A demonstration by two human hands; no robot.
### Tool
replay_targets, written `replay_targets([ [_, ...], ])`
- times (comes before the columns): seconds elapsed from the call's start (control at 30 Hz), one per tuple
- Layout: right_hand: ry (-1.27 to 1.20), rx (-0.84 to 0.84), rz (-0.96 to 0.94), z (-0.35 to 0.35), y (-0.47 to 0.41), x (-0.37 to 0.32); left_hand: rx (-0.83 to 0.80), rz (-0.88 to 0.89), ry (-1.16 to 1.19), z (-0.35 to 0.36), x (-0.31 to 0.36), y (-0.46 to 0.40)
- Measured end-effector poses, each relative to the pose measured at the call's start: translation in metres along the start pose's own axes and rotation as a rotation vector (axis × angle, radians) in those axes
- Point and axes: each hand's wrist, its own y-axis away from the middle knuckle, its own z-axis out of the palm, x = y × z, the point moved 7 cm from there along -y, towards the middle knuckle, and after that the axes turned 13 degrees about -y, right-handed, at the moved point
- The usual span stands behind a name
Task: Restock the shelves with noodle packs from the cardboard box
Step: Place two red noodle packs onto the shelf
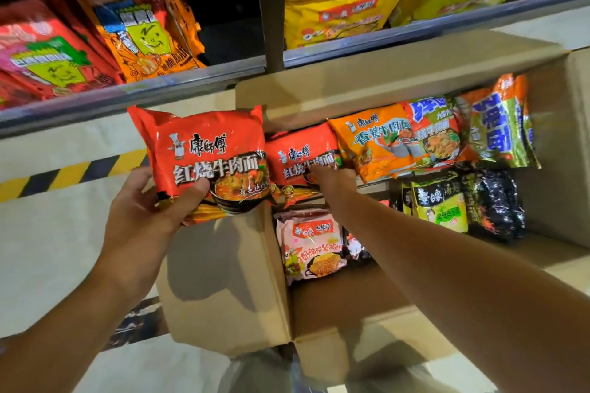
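My left hand [143, 204] grips a red noodle pack [207, 150] by its lower edge, held up over the left flap of the open cardboard box [223, 281]. Inside the box, my right hand [332, 177] reaches down and its fingers curl on a second red noodle pack [300, 156] of the same kind. Beside that lie an orange pack [373, 143], blue-and-orange packs [437, 134], a pink pack [313, 249], a green pack [440, 207] and a black pack [495, 204].
The shelf [127, 92] above the box holds red and orange snack bags [143, 32] at left, with a dark gap beside them. Yellow bags [338, 9] fill the right bay past an upright post [271, 9]. Yellow-and-black tape [64, 172] marks the floor.
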Motion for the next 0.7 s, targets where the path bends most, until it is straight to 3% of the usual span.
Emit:
replay_targets([
  [0.27, 0.192, -0.119, -0.073, -0.003, 0.003, -0.009, 0.015, -0.022, -0.021, -0.004, 0.007, 0.002],
  [0.37, 0.289, -0.093, -0.139, -0.005, 0.001, -0.020, 0.024, -0.024, -0.017, -0.005, 0.006, -0.001],
  [0.7, 0.223, -0.197, -0.206, -0.011, 0.035, -0.036, 0.028, -0.036, -0.002, -0.016, 0.004, 0.013],
])
